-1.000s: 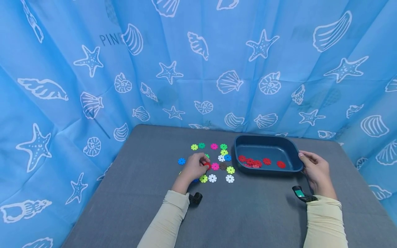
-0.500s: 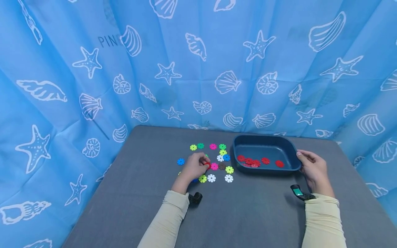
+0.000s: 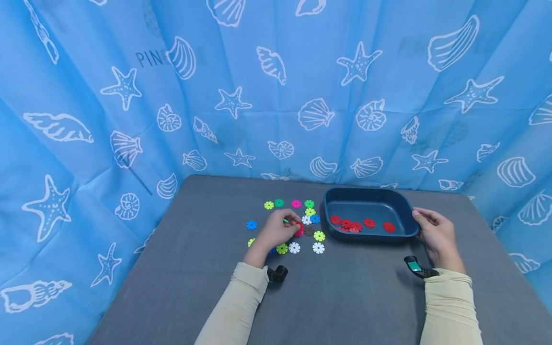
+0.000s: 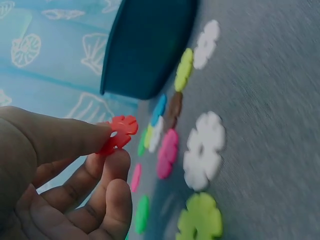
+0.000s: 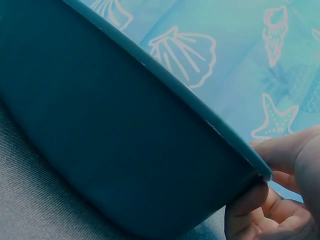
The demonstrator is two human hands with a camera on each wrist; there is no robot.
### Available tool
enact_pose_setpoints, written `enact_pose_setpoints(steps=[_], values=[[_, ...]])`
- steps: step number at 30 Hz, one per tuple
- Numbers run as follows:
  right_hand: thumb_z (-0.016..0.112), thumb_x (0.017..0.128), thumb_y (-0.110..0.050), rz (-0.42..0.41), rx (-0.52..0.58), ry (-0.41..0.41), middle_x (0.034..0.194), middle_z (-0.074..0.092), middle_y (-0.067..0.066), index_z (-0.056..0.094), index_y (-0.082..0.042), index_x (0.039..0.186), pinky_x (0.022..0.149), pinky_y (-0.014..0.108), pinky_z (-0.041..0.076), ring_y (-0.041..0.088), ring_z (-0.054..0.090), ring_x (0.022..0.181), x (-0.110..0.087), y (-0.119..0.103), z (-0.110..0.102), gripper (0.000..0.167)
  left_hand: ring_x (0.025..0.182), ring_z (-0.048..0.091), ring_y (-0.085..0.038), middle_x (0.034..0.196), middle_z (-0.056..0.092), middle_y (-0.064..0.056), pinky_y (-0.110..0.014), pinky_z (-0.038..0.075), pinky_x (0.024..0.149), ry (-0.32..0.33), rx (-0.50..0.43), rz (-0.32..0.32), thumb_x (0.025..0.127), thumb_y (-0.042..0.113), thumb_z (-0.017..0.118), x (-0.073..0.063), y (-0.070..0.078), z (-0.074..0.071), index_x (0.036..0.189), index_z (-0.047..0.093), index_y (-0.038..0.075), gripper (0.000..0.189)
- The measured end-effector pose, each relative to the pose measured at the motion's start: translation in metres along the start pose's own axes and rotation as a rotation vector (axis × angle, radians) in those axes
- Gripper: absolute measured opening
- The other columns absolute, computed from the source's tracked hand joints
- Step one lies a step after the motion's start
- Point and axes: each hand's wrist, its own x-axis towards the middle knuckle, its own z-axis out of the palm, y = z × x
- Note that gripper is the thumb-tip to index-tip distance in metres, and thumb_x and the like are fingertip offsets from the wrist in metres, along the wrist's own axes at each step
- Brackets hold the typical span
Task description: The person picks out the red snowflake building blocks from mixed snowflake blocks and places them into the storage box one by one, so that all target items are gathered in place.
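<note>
Between thumb and fingertips my left hand (image 3: 278,227) pinches a red notched plastic disc (image 4: 120,133), lifted above the table in the left wrist view. Under and around that hand lie flower-shaped discs: a pink one (image 4: 168,153), a brown one (image 3: 308,231), a white one (image 3: 294,247) and a yellow-green one (image 3: 281,248). My right hand (image 3: 437,239) grips the right end of a dark blue rectangular tub (image 3: 371,238), thumb at the rim and fingers beneath it. Several red discs (image 3: 355,226) lie along the near side inside the tub.
More discs are spread on the grey table (image 3: 345,297), among them a blue one (image 3: 251,225) at left and a green one (image 3: 279,203) toward the back. A blue shell-patterned curtain (image 3: 276,96) hangs behind the table.
My left hand has lifted the red disc and moved slightly right, toward the tub, over the pink disc. My right hand keeps its grip on the tub.
</note>
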Motion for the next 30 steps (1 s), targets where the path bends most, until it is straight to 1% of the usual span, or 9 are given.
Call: enact_pose_setpoints(steps=[4, 7, 13, 17, 19, 25, 30], values=[[0.066, 0.105, -0.035, 0.009, -0.016, 0.011, 0.103, 0.063, -0.013, 0.062, -0.012, 0.142, 0.066, 0.017, 0.057, 0.001, 0.066, 0.086, 0.0, -0.001, 0.0, 0.043, 0.08, 0.063, -0.016, 0.1, 0.07, -0.005, -0.031, 0.055, 0.074, -0.004, -0.039, 0.028, 0.102, 0.01, 0.07, 0.005, 0.006, 0.003, 0.108, 0.075, 0.01, 0.008], [0.065, 0.106, -0.036, 0.01, -0.053, 0.017, 0.105, 0.062, -0.014, 0.06, -0.011, 0.145, 0.067, 0.017, 0.057, 0.002, 0.066, 0.089, 0.0, -0.001, 0.001, 0.047, 0.081, 0.064, -0.016, 0.101, 0.07, -0.005, -0.029, 0.056, 0.073, 0.003, -0.068, 0.046, 0.102, 0.011, 0.071, 0.008, 0.01, 0.005, 0.108, 0.075, 0.011, 0.008], [0.064, 0.106, -0.039, 0.01, -0.092, 0.022, 0.106, 0.061, -0.014, 0.06, -0.011, 0.146, 0.068, 0.017, 0.058, 0.002, 0.065, 0.091, 0.001, -0.002, 0.001, 0.048, 0.083, 0.065, -0.015, 0.102, 0.07, -0.004, -0.029, 0.057, 0.071, 0.02, -0.107, 0.059, 0.101, 0.012, 0.071, 0.012, 0.02, 0.01, 0.108, 0.075, 0.012, 0.008], [0.063, 0.106, -0.039, 0.018, -0.094, 0.024, 0.105, 0.061, -0.015, 0.061, -0.013, 0.144, 0.068, 0.017, 0.058, 0.002, 0.065, 0.09, 0.001, -0.001, 0.001, 0.046, 0.082, 0.066, -0.016, 0.103, 0.07, -0.004, -0.029, 0.057, 0.068, 0.019, -0.144, 0.064, 0.101, 0.012, 0.071, 0.013, 0.025, 0.014, 0.11, 0.076, 0.012, 0.01], [0.064, 0.106, -0.038, 0.022, -0.077, 0.023, 0.105, 0.061, -0.014, 0.062, -0.013, 0.143, 0.068, 0.017, 0.058, 0.002, 0.065, 0.089, 0.001, -0.001, 0.001, 0.045, 0.082, 0.068, -0.016, 0.104, 0.07, -0.004, -0.029, 0.058, 0.067, 0.016, -0.161, 0.064, 0.101, 0.012, 0.071, 0.014, 0.026, 0.016, 0.111, 0.076, 0.012, 0.011], [0.066, 0.106, -0.037, 0.014, -0.044, 0.007, 0.105, 0.062, -0.013, 0.062, -0.011, 0.143, 0.067, 0.018, 0.058, 0.002, 0.066, 0.088, 0.0, -0.001, 0.001, 0.045, 0.087, 0.071, -0.015, 0.106, 0.071, -0.004, -0.028, 0.059, 0.072, 0.005, -0.2, 0.043, 0.101, 0.013, 0.072, 0.017, 0.031, 0.02, 0.113, 0.076, 0.012, 0.012], [0.066, 0.105, -0.036, 0.009, -0.024, -0.002, 0.105, 0.063, -0.012, 0.063, -0.011, 0.14, 0.066, 0.018, 0.058, 0.002, 0.066, 0.087, -0.001, -0.002, 0.0, 0.043, 0.088, 0.072, -0.02, 0.107, 0.07, -0.004, -0.029, 0.059, 0.073, 0.0, -0.215, 0.035, 0.101, 0.015, 0.073, 0.018, 0.036, 0.024, 0.113, 0.076, 0.013, 0.012]])
